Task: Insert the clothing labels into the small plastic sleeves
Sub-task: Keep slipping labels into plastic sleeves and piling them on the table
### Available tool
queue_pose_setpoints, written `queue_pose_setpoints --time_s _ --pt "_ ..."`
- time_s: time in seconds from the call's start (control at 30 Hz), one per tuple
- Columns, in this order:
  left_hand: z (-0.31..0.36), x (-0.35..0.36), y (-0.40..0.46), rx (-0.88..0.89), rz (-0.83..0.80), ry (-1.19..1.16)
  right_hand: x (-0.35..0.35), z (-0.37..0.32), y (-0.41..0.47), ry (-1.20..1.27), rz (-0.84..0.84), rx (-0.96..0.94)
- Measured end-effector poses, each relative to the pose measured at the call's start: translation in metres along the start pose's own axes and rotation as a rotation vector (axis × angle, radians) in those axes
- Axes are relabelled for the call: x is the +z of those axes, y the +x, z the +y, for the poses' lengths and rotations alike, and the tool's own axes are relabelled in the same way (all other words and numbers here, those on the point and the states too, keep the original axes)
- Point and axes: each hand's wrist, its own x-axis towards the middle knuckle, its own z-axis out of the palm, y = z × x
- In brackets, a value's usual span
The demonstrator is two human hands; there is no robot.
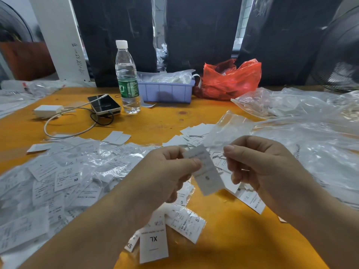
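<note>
clothing label (206,171) pinched by left hand (165,171) at centre, lower end hanging free for feeding | plastic sleeve (227,129) pinched by right hand (260,164) at 1 o'clock — mouth presumably kept toward the label

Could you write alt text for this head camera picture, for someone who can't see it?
Two bare hands work over an orange table: the left hand pinches a white clothing label, the right hand a clear plastic sleeve. Loose labels surround them; a water bottle stands behind.

Orange table (159,121), dark hanging sheets (198,32)
</note>
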Motion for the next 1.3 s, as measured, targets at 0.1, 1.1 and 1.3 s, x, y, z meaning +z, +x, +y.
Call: queue_pose_setpoints --time_s 0.1,1.1,1.3 --pt "0.001 -0.002 0.001 0.006 0.039 -0.103 -0.001 0.000 0.002 0.080 0.003 0.019" --pt "-0.007 0.009 -0.001 0.038 -0.138 -0.042 0.001 0.001 -0.001 -0.008 -0.048 -0.020" --pt "-0.008 0.010 -0.003 0.133 -0.140 0.052 0.006 0.001 -0.004 -0.074 -0.121 -0.022"
